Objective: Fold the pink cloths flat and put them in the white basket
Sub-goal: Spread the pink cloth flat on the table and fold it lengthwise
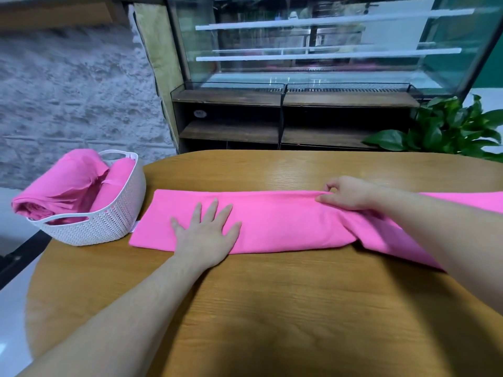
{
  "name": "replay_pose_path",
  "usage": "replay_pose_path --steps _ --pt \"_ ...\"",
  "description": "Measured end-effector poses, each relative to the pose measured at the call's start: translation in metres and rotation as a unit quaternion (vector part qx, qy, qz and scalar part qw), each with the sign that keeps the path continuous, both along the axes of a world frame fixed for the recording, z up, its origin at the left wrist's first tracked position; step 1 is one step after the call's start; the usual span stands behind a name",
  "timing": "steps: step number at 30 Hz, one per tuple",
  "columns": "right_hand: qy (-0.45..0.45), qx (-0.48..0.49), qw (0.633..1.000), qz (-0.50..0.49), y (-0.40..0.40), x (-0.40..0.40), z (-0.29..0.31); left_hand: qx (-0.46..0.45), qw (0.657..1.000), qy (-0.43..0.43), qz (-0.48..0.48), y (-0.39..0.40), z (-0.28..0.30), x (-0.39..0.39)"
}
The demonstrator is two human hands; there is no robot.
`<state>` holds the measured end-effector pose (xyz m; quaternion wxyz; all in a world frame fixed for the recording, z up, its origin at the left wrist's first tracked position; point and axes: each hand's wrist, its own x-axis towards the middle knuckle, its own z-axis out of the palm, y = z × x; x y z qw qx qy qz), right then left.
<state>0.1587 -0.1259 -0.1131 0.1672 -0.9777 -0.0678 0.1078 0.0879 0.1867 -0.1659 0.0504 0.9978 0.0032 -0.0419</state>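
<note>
A long pink cloth lies folded into a strip across the round wooden table. My left hand presses flat on its left part, fingers spread. My right hand pinches the cloth's far edge near the middle-right, where the fabric bunches; the right end of the cloth runs off under my forearm. At the table's left edge stands the white basket, holding other pink cloths, one of them bulging over its far left rim.
Behind the table stands a glass display case on dark wooden shelves. A green leafy plant is at the back right. A grey stone wall fills the left background.
</note>
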Motion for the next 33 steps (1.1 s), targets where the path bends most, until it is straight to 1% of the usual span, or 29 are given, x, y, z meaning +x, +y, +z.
replay_pose_path --steps 2,3,5,6,8,11,13,16,18,19,21,24,26,30,33 --pt "-0.027 0.026 0.999 0.002 -0.005 -0.003 0.002 0.002 1.0 -0.001 0.001 0.0 0.003 -0.001" --pt "-0.039 0.051 0.998 -0.003 -0.009 -0.005 0.003 0.009 1.0 -0.025 -0.01 -0.001 0.004 -0.002" --pt "-0.058 0.107 0.992 -0.017 -0.02 -0.01 0.005 0.022 0.99 -0.121 -0.063 -0.007 0.005 -0.005" --pt "-0.06 0.132 0.989 -0.018 -0.026 -0.014 0.006 0.01 0.982 -0.166 -0.094 -0.013 0.005 -0.006" --pt "-0.053 0.16 0.986 -0.019 -0.039 -0.022 0.007 -0.047 0.968 -0.201 -0.14 -0.036 0.005 -0.007" --pt "-0.049 0.155 0.986 -0.033 -0.061 -0.033 0.001 -0.105 0.961 -0.19 -0.171 -0.083 0.006 -0.01" --pt "-0.034 0.123 0.991 -0.045 -0.075 -0.041 0.001 -0.126 0.963 -0.169 -0.166 -0.113 0.01 -0.008" --pt "0.005 0.057 0.998 -0.04 -0.097 -0.057 0.002 -0.197 0.964 -0.137 -0.112 -0.146 0.017 0.001" --pt "0.026 0.055 0.998 -0.032 -0.112 -0.068 0.004 -0.247 0.96 -0.112 -0.067 -0.162 0.019 0.008" --pt "0.031 0.05 0.998 -0.029 -0.12 -0.072 0.005 -0.257 0.959 -0.102 -0.056 -0.167 0.02 0.01" --pt "0.042 0.009 0.999 -0.027 -0.135 -0.081 0.009 -0.251 0.962 -0.09 -0.054 -0.174 0.017 0.014" --pt "0.052 -0.033 0.996 -0.059 -0.154 -0.087 0.013 -0.244 0.961 -0.118 -0.065 -0.173 0.006 0.012" --pt "0.005 -0.035 0.996 -0.085 -0.162 -0.087 0.017 -0.246 0.953 -0.155 -0.083 -0.173 -0.002 0.008" --pt "-0.148 -0.086 0.981 -0.088 -0.163 -0.078 0.025 -0.241 0.946 -0.189 -0.105 -0.176 -0.009 0.008" --pt "-0.195 -0.13 0.971 -0.053 -0.164 -0.062 0.029 -0.218 0.949 -0.199 -0.106 -0.178 -0.01 0.009"
